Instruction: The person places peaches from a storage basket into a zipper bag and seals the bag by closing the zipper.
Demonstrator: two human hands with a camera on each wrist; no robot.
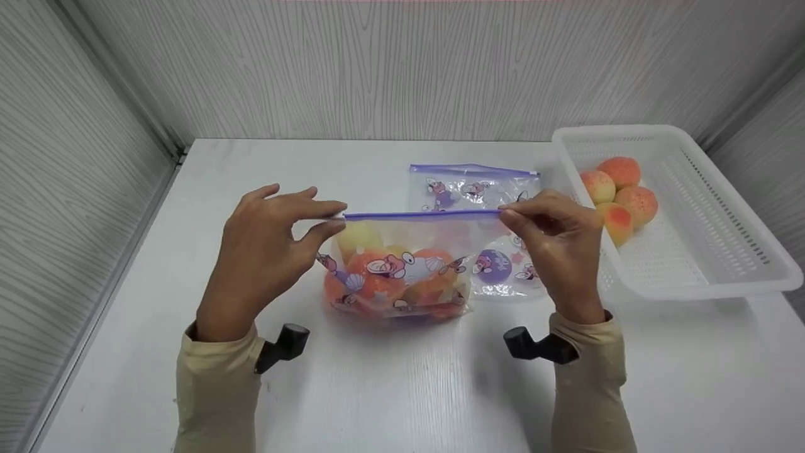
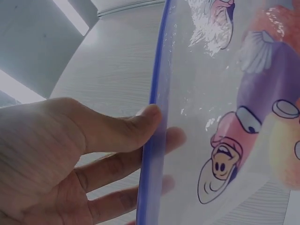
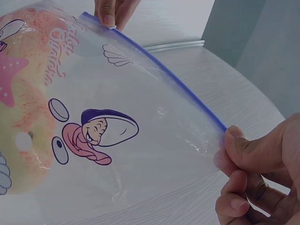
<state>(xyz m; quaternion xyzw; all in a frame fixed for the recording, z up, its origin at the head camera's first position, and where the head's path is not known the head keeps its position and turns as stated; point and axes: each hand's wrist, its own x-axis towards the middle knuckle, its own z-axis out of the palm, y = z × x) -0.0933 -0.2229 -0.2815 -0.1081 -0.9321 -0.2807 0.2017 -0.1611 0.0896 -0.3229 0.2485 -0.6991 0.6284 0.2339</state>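
A clear slider zip bag [image 1: 402, 277] printed with cartoon figures and shells bulges with peaches [image 1: 434, 292], its blue zip strip stretched level along the top. At the strip's left end, by the small white slider, my left hand [image 1: 270, 242] pinches the edge between thumb and forefinger. My right hand [image 1: 556, 242] pinches the opposite top corner. In the right wrist view the blue strip [image 3: 178, 86] runs straight between both hands. The left wrist view shows my left thumb [image 2: 145, 122] on the near side of the strip, with fingertips showing through the plastic behind.
Behind the filled bag lies a second, flat zip bag [image 1: 475, 182] with a purple strip. A white plastic basket [image 1: 698, 251] at the right holds several peaches [image 1: 636, 204] at its left side. Grey wood-grain panels [image 1: 377, 69] enclose the white table [image 1: 402, 402].
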